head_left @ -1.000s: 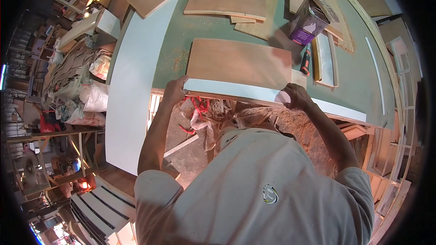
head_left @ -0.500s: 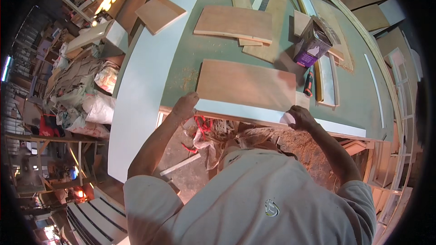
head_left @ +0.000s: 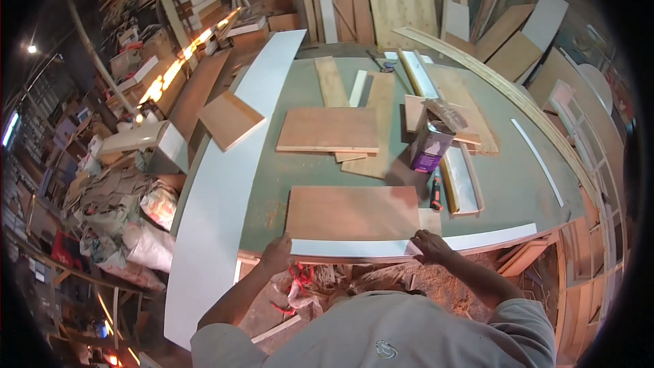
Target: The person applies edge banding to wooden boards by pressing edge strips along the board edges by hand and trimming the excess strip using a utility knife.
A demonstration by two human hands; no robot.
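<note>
Strip (head_left: 351,249) lies along wooden board's (head_left: 352,212) six-o'clock edge; left hand (head_left: 276,255) grips its nine-o'clock end, right hand (head_left: 434,248) its middle; press evenly!

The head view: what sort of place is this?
Most likely a woodworking shop: cut wooden boards lie on a green-topped workbench, a tall plywood sheet stands at the back, and what looks like sawdust is spread below.

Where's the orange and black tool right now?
Head view, right of centre: the tool lies on the green tabletop, just nearside of the purple container and right of the brown panel nearest the person.
</note>
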